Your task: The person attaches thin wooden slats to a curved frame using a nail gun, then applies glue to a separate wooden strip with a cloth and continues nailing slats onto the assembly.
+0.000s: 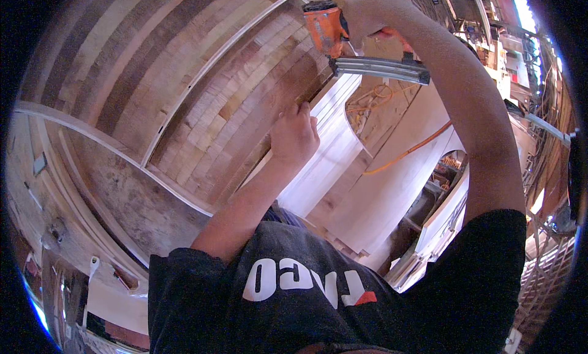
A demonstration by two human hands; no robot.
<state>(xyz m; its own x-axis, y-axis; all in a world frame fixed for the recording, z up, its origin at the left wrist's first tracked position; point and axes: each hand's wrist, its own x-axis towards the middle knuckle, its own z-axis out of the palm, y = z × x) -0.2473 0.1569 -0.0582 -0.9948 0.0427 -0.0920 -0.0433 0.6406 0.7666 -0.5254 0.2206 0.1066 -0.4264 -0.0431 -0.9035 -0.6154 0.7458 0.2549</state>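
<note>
Black short-sleeved T-shirt (334, 320) with pale printing and a red mark, closest to the lens, across the bottom. Both bare forearms reach up from it over the work.

Right hand (370, 17), top of view: wrapped around the handle of an orange-and-black nail gun (324, 30), its long grey metal magazine (383, 70) pointing right. Tool sits at the upper end of the panel's near edge; contact unclear.

Left hand (295, 133): fingers curled in at the edge of a broad brown wood panel (214, 102); cannot tell whether anything is pinched.

Surface: panel built of short blocks in mixed browns, patchwork fashion. Beyond a narrow pale divider strip (202, 72), long bands alternate dark and light. Second pale strip (110, 142) crosses lower left; past it, a scuffed grey-brown wooden surface (128, 182).

Right of the panel: whitish smooth board (324, 152), bright with glare, then a wide pale-brown sheet (398, 176). Thin orange hose (410, 149) runs over it, looped farther up.

Room: cluttered workshop. Timber lengths (545, 182) crowd the right side; strong daylight at upper right. Rim dark, details there blurred.
</note>
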